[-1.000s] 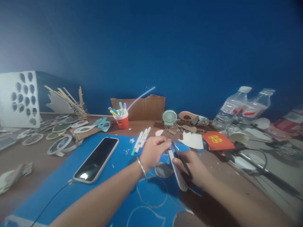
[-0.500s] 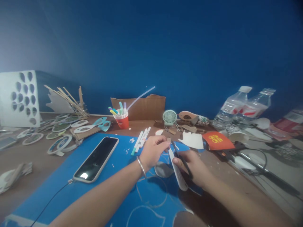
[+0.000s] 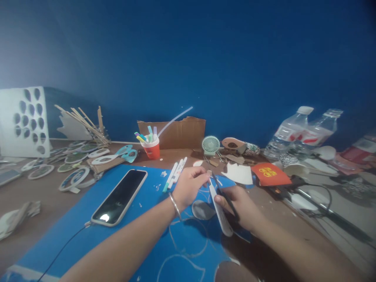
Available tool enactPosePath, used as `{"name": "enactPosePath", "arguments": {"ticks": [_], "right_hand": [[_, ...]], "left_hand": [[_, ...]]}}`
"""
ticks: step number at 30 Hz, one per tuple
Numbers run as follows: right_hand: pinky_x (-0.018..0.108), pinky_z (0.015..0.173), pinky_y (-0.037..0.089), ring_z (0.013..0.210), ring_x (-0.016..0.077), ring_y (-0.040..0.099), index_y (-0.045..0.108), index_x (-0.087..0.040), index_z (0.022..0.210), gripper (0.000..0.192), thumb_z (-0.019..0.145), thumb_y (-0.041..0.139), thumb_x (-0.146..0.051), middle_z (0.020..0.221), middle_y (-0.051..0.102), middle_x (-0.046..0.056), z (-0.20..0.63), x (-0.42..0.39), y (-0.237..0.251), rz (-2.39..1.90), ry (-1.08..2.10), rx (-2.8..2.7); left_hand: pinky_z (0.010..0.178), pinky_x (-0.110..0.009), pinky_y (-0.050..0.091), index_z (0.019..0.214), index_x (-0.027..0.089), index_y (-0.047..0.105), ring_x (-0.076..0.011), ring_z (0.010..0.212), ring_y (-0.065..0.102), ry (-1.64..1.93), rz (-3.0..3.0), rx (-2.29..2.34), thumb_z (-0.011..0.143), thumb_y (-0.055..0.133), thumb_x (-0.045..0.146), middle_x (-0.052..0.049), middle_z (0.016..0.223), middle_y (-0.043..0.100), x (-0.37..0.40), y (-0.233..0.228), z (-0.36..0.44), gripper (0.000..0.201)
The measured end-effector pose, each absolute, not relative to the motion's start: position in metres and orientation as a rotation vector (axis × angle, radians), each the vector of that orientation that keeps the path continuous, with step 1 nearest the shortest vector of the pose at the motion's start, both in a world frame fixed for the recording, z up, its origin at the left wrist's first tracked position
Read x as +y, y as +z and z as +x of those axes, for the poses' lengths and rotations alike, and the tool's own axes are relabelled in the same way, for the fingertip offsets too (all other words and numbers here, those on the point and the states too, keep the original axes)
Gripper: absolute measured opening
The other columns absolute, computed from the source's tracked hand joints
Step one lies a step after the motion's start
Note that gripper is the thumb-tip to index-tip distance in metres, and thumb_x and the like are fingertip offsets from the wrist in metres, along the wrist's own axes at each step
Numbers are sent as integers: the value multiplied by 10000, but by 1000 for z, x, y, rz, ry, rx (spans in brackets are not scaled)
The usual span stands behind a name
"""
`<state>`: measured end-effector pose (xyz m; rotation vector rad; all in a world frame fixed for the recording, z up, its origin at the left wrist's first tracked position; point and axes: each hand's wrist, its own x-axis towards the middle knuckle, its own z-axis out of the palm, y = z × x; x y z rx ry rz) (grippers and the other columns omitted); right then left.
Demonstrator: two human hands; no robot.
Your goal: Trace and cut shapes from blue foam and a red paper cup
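My left hand (image 3: 190,184), with a silver bangle on its wrist, pinches the upper tip of a long white piece (image 3: 220,211) with a rounded lower end. Black-handled scissors (image 3: 230,201) are in my right hand (image 3: 242,207), whose fingers wrap round the handle. The narrow blades lie close beside the white piece, near my left fingertips; whether they bite into it I cannot tell. Both hands are above a blue sheet (image 3: 158,235) marked with pale curved outlines. A grey rounded cutout (image 3: 202,210) lies on the sheet between my hands.
A phone (image 3: 120,197) on a cable lies left of my hands. Behind are markers (image 3: 174,174), a red cup of pens (image 3: 151,150) and a small green fan (image 3: 210,145). Blue-and-white scissors (image 3: 114,155) lie back left. Plastic bottles (image 3: 293,127) and an orange-red packet (image 3: 270,174) are right.
Almost nothing differs. My left hand has shifted very slightly; both hands keep the same hold.
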<state>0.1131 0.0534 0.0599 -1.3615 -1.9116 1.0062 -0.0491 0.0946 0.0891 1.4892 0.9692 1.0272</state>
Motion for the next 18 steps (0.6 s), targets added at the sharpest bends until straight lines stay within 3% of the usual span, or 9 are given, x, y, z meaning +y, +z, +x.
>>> {"name": "enactPosePath", "arguments": {"ticks": [18], "right_hand": [[240, 470, 194, 536, 101, 248, 344, -182, 543, 475, 759, 397, -603, 547, 254, -42, 113, 54, 59, -1430, 988, -1920]], "left_hand": [[527, -224, 333, 563, 149, 559, -87, 522, 441, 1054, 1503, 981, 727, 545, 283, 26, 513, 496, 97, 90, -51, 212]]}}
